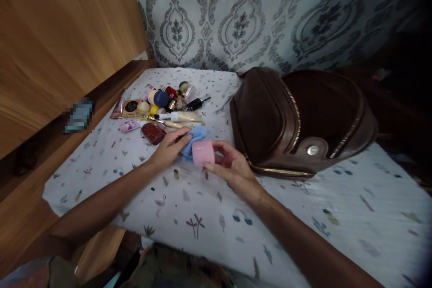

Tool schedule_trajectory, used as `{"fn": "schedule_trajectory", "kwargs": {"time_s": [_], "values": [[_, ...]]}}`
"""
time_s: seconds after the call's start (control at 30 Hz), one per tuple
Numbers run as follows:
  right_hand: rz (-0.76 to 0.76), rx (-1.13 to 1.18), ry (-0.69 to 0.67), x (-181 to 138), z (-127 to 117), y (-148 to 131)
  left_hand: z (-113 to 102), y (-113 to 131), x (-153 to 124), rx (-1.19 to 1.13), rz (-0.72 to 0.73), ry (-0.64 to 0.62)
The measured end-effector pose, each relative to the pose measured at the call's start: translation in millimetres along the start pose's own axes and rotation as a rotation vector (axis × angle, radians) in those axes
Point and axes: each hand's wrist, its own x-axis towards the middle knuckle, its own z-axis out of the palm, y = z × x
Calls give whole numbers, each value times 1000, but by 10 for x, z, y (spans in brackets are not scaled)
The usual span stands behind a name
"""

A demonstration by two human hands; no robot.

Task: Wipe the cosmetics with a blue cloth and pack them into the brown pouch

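A small pink jar (203,153) is tilted in my right hand (234,168), whose fingers and thumb close around its right end. My left hand (171,146) pinches a blue cloth (195,137), which lies against the left side of the jar. Both hands are held over the printed white sheet (182,211). Just behind my left hand lies a dark red case-like item (152,133). I cannot tell whether the jar has a lid on it.
Behind my left hand lies a pile of cosmetics, among them a dark blue-capped bottle (159,98), a cream tube (185,117), a black bottle (195,104) and a purple-white tube (130,126). A brown leather backpack (259,112) stands at right. Wooden furniture (67,31) borders the left.
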Motion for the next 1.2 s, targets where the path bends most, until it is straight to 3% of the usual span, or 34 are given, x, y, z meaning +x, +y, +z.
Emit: {"fn": "schedule_trajectory", "kwargs": {"time_s": [0.13, 0.23, 0.43, 0.63, 0.8, 0.9, 1.07, 1.2], "values": [[-25, -63, 75, 1, -35, 5, -94, 135, -6, 208, 229, 131], [-24, -90, 92, 9, -47, 16, -129, 169, -7, 238, 283, 274], [-15, -111, 128, 39, -44, 66, -26, 125, -79, -32, 97, 122], [-11, -173, 106, 22, -42, 76, -20, 135, -80, -236, 58, 137], [-3, -221, 115, 12, -18, 91, -54, 104, -39, -361, -66, 65], [-24, -185, 112, 13, -13, 88, -43, 82, -56, -155, -58, -19], [-4, -145, 116, 10, -29, 47, -33, 69, -104, 392, 168, -198], [-9, -110, 96, 10, -31, 23, -24, 4, -109, 568, 222, -306]]}}
